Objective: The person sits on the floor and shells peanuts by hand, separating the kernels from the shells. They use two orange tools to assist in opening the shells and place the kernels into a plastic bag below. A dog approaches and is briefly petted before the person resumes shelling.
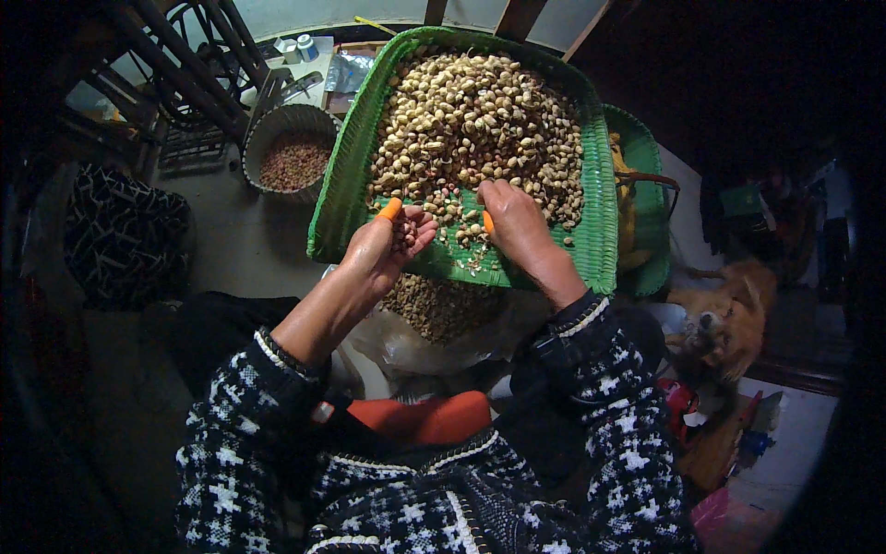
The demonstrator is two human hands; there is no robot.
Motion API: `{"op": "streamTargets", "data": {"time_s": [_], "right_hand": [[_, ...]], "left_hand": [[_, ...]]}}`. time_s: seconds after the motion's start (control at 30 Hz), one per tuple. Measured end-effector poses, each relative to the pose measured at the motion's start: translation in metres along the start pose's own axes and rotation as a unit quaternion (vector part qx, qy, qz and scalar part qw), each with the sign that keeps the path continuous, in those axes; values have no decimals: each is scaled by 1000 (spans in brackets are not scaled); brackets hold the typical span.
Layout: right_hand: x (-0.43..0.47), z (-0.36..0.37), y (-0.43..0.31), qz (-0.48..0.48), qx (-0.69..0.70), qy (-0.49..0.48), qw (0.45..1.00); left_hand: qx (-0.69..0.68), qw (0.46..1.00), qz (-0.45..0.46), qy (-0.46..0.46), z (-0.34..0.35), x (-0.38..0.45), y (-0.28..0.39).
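A green woven plastic scoop basket (601, 173) lies before me, heaped with unshelled peanuts (471, 118). My left hand (387, 239) is cupped palm up over its near left part, holding reddish shelled peanut kernels (403, 237). An orange cover (391, 209) sits on that thumb. At the near edge of the heap, my right hand (516, 218) has its fingers bent down among the peanuts; what lies under the fingertips is hidden. Its thumb wears an orange cover (489, 223) too. Shell bits (474, 263) are scattered between the hands on the bare weave.
Left of the scoop stands a round basket (252, 163) with reddish kernels inside. Below its near edge, a clear plastic bag (408, 353) holds what look like empty shells (443, 305). A brown dog (744, 311) is at the right, near another green basket (647, 256). A patterned stool (128, 235) stands left.
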State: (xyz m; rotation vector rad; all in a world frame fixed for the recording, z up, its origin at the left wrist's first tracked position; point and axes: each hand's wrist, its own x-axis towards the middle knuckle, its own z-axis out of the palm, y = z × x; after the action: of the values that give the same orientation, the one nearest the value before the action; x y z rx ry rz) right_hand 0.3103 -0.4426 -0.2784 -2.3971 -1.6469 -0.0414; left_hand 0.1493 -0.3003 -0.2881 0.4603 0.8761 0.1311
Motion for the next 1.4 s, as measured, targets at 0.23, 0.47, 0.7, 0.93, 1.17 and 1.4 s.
{"op": "streamTargets", "data": {"time_s": [0.23, 0.47, 0.7, 0.93, 1.17, 1.4], "right_hand": [[15, -10, -11, -4, 402, -5, 916], [25, 29, -13, 17, 150, 93, 984], [30, 29, -12, 0, 181, 39, 983], [31, 21, 0, -27, 197, -37, 979], [26, 14, 5, -31, 112, -85, 990], [28, 3, 5, 21, 150, -85, 985]], "left_hand": [[-33, 997, -28, -64, -1, 3, -2], [-39, 999, -20, -26, -4, 5, -4], [-52, 998, -14, -14, -10, 5, 1], [-40, 999, -9, -2, -8, 2, 3], [-43, 999, -3, -9, -7, 2, 2], [-24, 1000, -9, -17, -4, 3, 1]]}}
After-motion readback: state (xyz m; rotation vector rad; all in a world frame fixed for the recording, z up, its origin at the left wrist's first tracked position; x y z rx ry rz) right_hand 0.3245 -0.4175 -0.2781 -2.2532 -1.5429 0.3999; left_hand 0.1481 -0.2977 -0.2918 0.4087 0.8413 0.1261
